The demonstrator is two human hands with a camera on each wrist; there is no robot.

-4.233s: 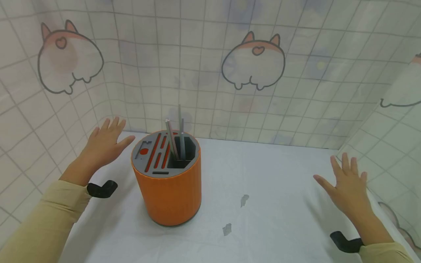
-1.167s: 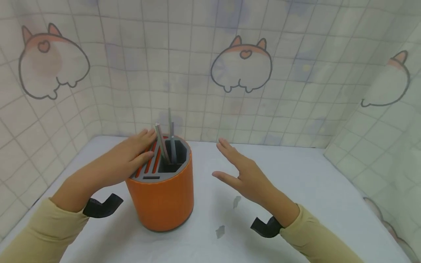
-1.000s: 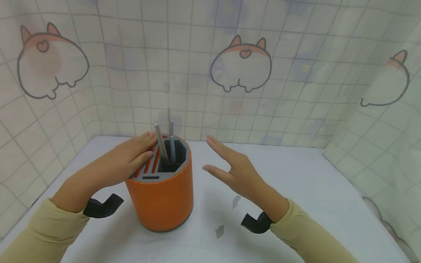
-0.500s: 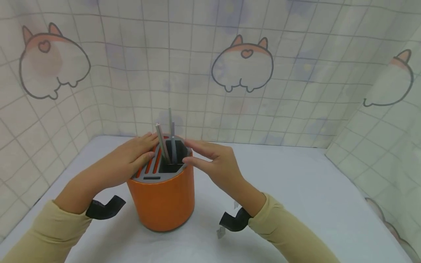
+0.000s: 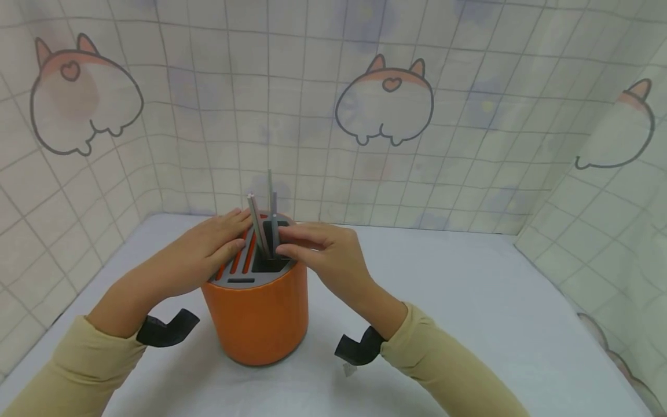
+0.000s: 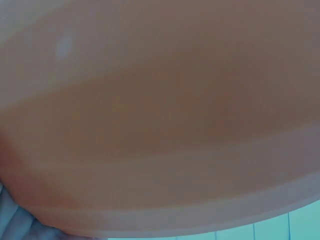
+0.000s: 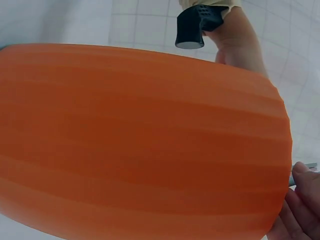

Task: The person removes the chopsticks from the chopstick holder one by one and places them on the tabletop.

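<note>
An orange ribbed cylindrical holder (image 5: 255, 324), with a slotted grey top (image 5: 242, 281), stands upright on the white surface. Several thin sticks, among them a pale one (image 5: 259, 226) and a grey one (image 5: 275, 222), rise from its dark well. My left hand (image 5: 200, 252) rests flat across the left of the top, fingers extended. From the right, my right hand (image 5: 333, 258) reaches over the rim, thumb and fingertips pinching the grey stick. In the right wrist view, these fingers (image 7: 305, 195) show at the holder's edge. The left wrist view is mostly filled by the holder's wall (image 6: 165, 115).
A white cloth (image 5: 458, 278) covers the tabletop. Behind it and at both sides hangs a grid-patterned curtain (image 5: 354, 174) with cartoon animal prints. A torn-looking grey patch (image 5: 348, 369) lies near my right wrist.
My left hand came onto the holder's top and stayed there. The right hand moved left from the far right side, over the rim to the sticks, and its fingers drew together.
</note>
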